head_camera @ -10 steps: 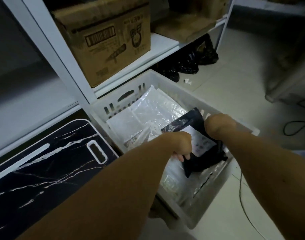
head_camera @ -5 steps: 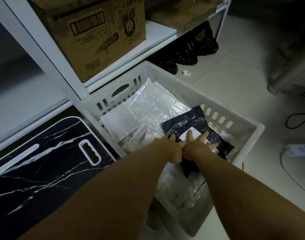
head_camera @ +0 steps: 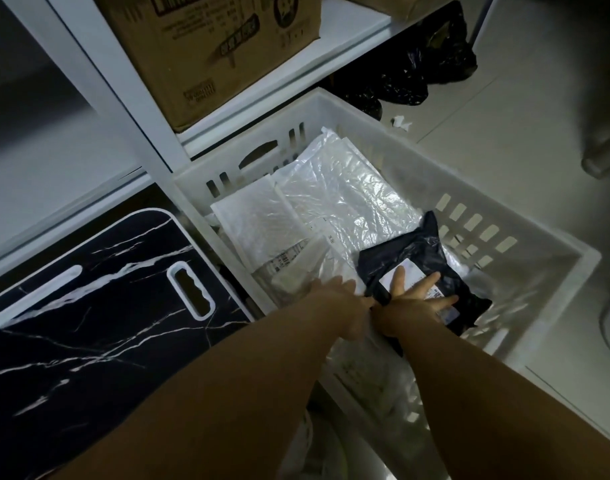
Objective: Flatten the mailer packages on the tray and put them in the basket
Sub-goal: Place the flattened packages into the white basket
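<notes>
Both hands are in the white slotted basket (head_camera: 393, 161) at frame centre. The right hand (head_camera: 412, 299) lies flat with fingers spread, pressing the dark mailer (head_camera: 421, 258) at the basket's right side, partly covering its white shipping label (head_camera: 409, 270); the print is too small to read. The left hand (head_camera: 338, 303) has fingers extended on the clear and white mailers (head_camera: 331, 209), where there's a small barcode sticker, unreadable. The black marble-pattern tray (head_camera: 89, 323) sits lower left. The cardboard box (head_camera: 227, 46) on the shelf, upper centre, has printed characters and a barcode, illegible.
</notes>
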`<state>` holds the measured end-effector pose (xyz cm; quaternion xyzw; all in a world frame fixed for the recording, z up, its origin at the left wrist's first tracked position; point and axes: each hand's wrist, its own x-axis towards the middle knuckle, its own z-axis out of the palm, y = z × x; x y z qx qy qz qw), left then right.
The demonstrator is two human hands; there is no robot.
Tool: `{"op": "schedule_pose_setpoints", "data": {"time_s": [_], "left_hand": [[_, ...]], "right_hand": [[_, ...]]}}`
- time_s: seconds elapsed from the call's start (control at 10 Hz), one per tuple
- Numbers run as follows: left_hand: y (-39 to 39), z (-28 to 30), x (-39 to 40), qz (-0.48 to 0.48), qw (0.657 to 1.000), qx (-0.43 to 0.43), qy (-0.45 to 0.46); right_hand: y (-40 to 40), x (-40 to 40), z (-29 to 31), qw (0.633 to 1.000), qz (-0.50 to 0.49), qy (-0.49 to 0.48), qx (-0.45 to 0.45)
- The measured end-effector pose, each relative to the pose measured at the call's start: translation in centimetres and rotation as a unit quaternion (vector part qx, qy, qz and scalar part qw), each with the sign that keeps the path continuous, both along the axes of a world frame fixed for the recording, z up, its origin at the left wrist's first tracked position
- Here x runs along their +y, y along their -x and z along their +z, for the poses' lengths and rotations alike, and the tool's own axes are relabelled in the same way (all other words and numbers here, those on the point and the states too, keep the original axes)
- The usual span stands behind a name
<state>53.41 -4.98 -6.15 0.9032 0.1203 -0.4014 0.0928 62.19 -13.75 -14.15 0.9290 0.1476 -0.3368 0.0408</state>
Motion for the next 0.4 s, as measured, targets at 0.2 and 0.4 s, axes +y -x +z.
{"op": "schedule_pose_setpoints", "data": {"time_s": [0.2,0.4], "left_hand": [[0.1,-0.1,0.4,0.02,0.999,0.03,0.026],[0.8,3.2,0.0,0.016,0.999,-0.016,0.047]], "right_hand": [[-0.1,-0.2,0.6,1.0,0.014,0.015,0.003],[-0.9,3.0,3.0,0.996,-0.007,0.078,-0.036]]}}
